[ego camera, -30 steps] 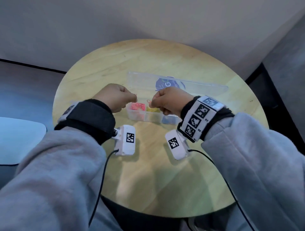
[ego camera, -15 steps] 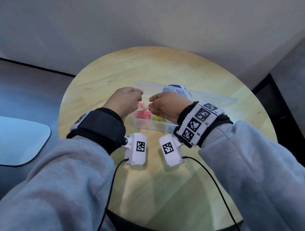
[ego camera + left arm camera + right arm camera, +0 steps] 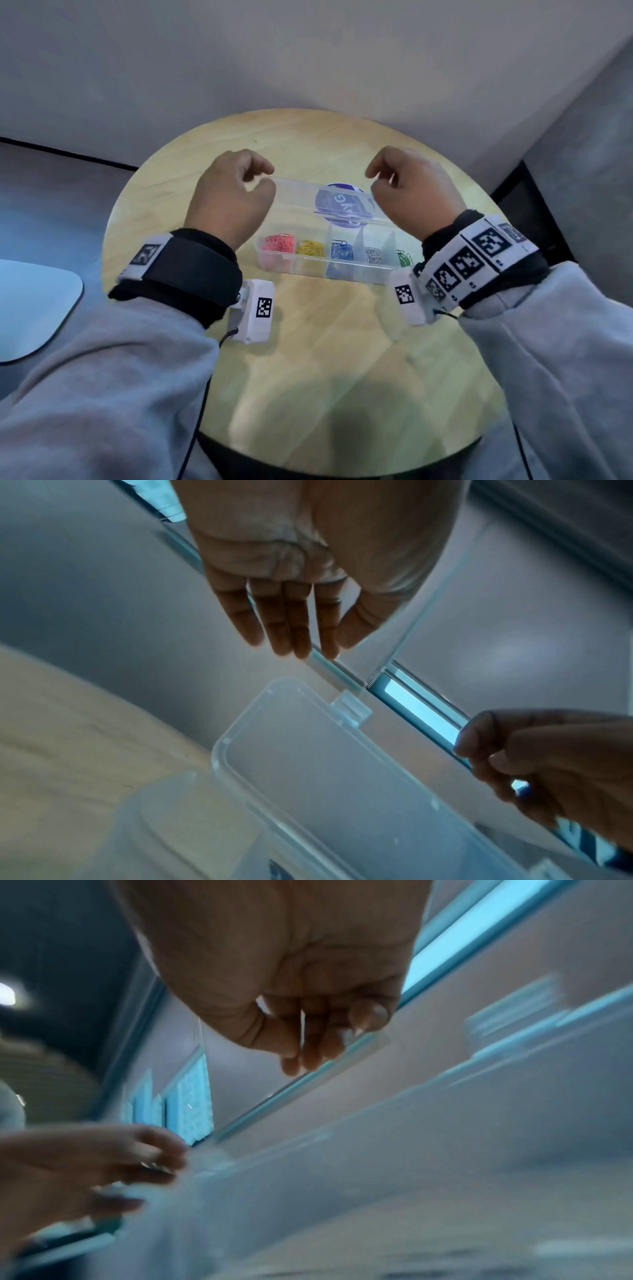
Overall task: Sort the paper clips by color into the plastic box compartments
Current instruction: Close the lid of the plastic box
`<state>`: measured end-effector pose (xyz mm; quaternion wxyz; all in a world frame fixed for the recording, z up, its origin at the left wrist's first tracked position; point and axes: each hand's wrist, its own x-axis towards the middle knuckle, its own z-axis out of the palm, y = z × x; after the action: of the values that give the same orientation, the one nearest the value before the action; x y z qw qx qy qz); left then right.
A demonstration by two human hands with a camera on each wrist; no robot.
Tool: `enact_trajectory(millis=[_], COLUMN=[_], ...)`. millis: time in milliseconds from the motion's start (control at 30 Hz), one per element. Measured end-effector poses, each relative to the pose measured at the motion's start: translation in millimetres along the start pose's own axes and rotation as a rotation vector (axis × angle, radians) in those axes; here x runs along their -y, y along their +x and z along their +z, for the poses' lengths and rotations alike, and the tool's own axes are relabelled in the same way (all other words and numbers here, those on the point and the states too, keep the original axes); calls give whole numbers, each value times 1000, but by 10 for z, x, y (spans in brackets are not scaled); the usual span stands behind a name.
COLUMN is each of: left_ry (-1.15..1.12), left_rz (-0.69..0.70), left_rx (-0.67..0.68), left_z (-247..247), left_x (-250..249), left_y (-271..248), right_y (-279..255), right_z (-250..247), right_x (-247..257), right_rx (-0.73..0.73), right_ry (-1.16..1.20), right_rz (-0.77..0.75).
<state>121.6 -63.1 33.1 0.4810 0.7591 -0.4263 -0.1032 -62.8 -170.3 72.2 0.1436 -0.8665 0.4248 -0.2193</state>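
Note:
A clear plastic box [image 3: 329,271] lies on the round table, with red [image 3: 278,242], yellow [image 3: 310,247], blue [image 3: 342,251], silver [image 3: 373,255] and green [image 3: 404,257] paper clips each in a separate compartment. Its clear lid [image 3: 308,195] stands open behind it. My left hand [image 3: 269,178] hovers at the lid's far left corner. In the left wrist view its fingers [image 3: 298,642] are straight, just above the lid [image 3: 342,777], holding nothing. My right hand [image 3: 371,181] has thumb and curled fingers on the lid's far edge near its right end.
The round wooden table [image 3: 308,359] has bare wood in front of the box. A blue round label [image 3: 337,205] shows through the lid. A pale rounded surface [image 3: 30,308] sits lower left, off the table. A grey wall rises behind.
Both hands left the red compartment, where they were close together, and spread apart to the two ends of the lid's far edge. All compartments now show.

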Motion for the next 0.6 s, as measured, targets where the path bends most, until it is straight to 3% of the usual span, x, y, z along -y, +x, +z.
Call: enact_trajectory(millis=[67,167,233,433,600], left_ry=[165,366,430,485,548], left_rz=[136,172,179,13,0], left_rx=[80,278,331,490,547], left_z=[44,89,92,94,161], left_x=[12,41,40,76,150], left_y=[-18,-60,-87,-148,-165], right_y=[12,-56,-155,-440,-487], right_z=[-19,-10,3,147,219], right_x=[-203,-409,-472,-576,-620], right_rx=[8,209,298,395,415], right_ry=[-163,-324,-341,-272,-282], right_rz=[22,138,197,238,221])
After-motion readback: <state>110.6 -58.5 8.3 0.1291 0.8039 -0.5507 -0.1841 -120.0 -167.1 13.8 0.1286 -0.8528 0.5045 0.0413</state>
